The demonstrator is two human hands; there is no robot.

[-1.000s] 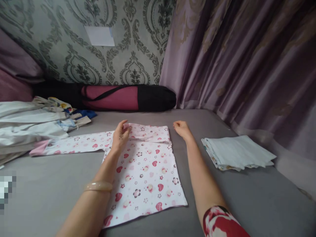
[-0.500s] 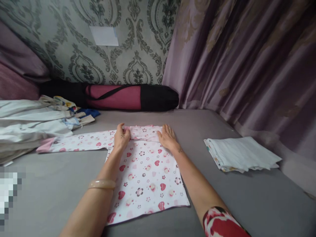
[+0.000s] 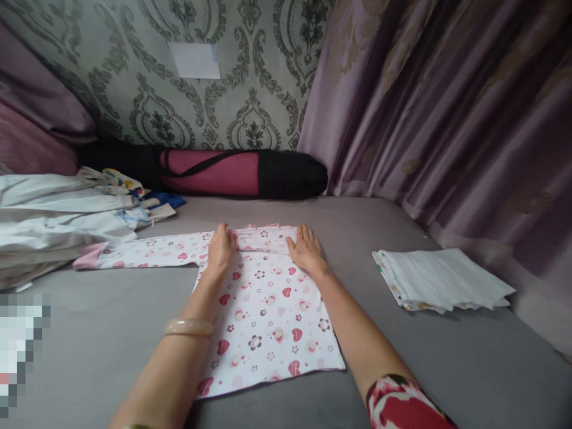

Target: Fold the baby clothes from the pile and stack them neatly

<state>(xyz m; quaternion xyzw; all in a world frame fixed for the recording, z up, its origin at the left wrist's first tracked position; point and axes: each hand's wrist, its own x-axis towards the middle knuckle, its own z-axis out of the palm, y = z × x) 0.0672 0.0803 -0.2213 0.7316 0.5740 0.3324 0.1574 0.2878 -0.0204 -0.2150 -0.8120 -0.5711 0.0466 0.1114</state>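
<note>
A white long-sleeved shirt (image 3: 268,310) printed with pink hearts and flowers lies flat on the grey bed surface. Its right sleeve is folded across the top, while the left one, ending in a pink cuff (image 3: 90,256), stretches out to the left. My left hand (image 3: 221,247) rests on the shirt's upper left, near the end of the folded sleeve; its fingers are partly hidden but look extended. At the upper right fold, my right hand (image 3: 306,247) lies flat with fingers stretched out, pressing the cloth. Neither hand grips anything visible.
A stack of folded white cloths (image 3: 442,280) sits to the right. Loose clothes (image 3: 58,205) are heaped at the left. Behind the shirt, a long pink and black bag (image 3: 210,173) lies against the wall. Purple curtains (image 3: 402,101) hang on the right.
My left hand has turned slightly, its thumb and fingers drawing closer together on the cloth. My right hand stays on the fold. The view has shifted a little.
</note>
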